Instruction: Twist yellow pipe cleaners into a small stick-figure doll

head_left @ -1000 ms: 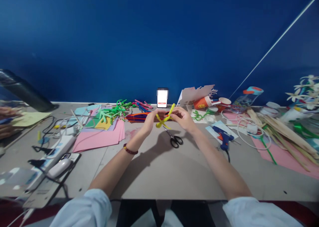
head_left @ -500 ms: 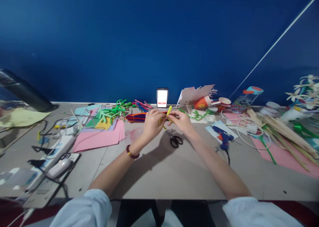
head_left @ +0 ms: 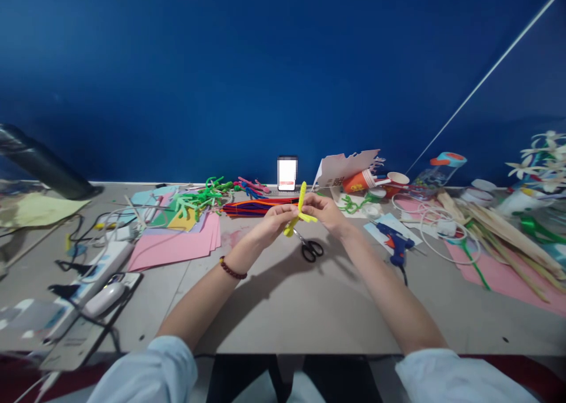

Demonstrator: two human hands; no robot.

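Both my hands meet above the middle of the grey table, holding a twisted yellow pipe cleaner piece between them. My left hand, with a red bead bracelet at the wrist, pinches its lower part. My right hand pinches it from the right side. One yellow end sticks upward and another points down to the left. Black scissors lie on the table just below my hands.
A bundle of red and blue pipe cleaners lies behind my hands, with green ones and pink paper to the left. A phone leans on the blue wall. A blue glue gun lies right; a power strip lies left.
My hands have turned the yellow piece: its ends were spread like a cross, then folded in between my fingers, and now stick up and down again. A hand at the far left has gone.
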